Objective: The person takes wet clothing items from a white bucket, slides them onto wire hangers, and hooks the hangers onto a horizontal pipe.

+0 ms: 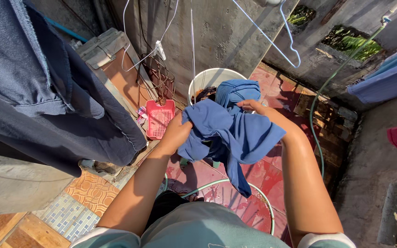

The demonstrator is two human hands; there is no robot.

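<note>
Head view: two hands [207, 124] grip one blue garment [235, 133]

Strong daylight is pouring in from the right and far side; the person's right forearm [302, 179] is gleaming with glare, and the wet red floor tiles [235, 197] are shining in patches; hard shadows are falling across the grey wall [221, 32] from the hanger [281, 36]; the left side is sitting in dim shade under the dark hanging garment [47, 101]; the wide lens is bending lines at the edges; focus is staying sharp throughout.
</note>
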